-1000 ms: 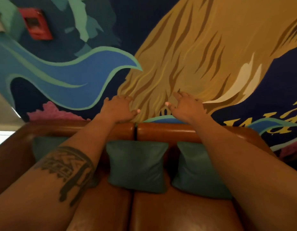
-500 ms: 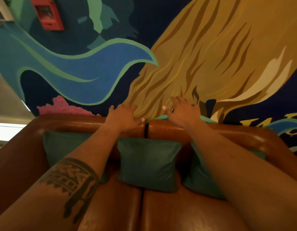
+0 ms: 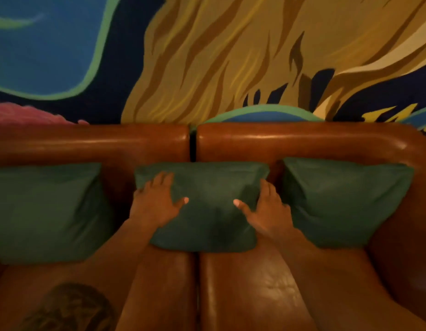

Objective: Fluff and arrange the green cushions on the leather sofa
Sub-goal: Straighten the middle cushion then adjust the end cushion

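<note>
Three green cushions lean against the backrest of the brown leather sofa (image 3: 255, 283). The middle cushion (image 3: 207, 211) sits over the seam between the two seats. My left hand (image 3: 157, 201) grips its left side with fingers spread and the thumb pressing on its front. My right hand (image 3: 264, 209) grips its right side the same way. The left cushion (image 3: 44, 211) and the right cushion (image 3: 345, 201) stand untouched on either side.
The sofa backrest (image 3: 87, 144) runs across the frame, split by a dark gap in the middle. The right armrest (image 3: 410, 235) curves round beside the right cushion. A painted mural wall (image 3: 231, 56) rises straight behind the sofa.
Both hands have come down from the top of the backrest onto the two sides of the middle cushion. The camera has tilted downward and moved closer to the sofa.
</note>
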`<state>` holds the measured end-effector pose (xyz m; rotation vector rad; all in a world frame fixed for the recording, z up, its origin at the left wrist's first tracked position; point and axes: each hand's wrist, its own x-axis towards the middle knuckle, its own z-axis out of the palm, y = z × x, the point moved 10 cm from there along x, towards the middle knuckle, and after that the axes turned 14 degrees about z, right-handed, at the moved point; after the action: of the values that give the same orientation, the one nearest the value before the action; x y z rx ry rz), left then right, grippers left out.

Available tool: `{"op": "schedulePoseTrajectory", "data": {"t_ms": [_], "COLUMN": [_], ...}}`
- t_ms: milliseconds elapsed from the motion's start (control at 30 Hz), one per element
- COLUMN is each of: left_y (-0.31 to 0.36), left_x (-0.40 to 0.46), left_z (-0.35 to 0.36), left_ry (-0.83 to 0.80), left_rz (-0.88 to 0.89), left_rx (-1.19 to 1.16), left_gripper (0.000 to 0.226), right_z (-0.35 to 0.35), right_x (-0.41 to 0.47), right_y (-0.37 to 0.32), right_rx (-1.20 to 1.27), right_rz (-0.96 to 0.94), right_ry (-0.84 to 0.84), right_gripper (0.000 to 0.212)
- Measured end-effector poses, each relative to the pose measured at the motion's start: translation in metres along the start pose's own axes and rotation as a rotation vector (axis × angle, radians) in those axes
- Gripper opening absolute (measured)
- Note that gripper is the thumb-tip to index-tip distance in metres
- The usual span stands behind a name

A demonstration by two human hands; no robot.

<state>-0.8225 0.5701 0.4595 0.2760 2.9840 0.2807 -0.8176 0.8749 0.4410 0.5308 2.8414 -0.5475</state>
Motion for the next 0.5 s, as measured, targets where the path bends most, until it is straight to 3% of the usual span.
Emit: {"op": "schedulePoseTrajectory", "data": {"t_ms": [100,233,400,500], "left_y": [-0.027,-0.039,-0.084,-0.112], "left_x": [-0.008,-0.017,-0.039,-0.032], "left_z": [0.052,0.088,0.111,0.161], "left_ry": [0.133,0.391,0.761,0.641], "left_rz": [-0.050,0.028,-0.153,-0.309], "left_rx": [-0.120,-0.138,-0.402,-0.862], "left_gripper": [0.100,0.101,0.135,0.157], "right_z": [0.061,0.128,0.163,0.169], "right_x": [0.015,0.043,0.072,0.083], "right_y": [0.033,0.058,0.064,0.067], "right_rx": [0.083,0.346,0.707,0.799], "right_rz": [0.060,0.088,0.035,0.001], "right_ry": [-0.036,-0.132,-0.185,-0.191], "right_gripper": [0.139,0.158,0.139,0.120]}}
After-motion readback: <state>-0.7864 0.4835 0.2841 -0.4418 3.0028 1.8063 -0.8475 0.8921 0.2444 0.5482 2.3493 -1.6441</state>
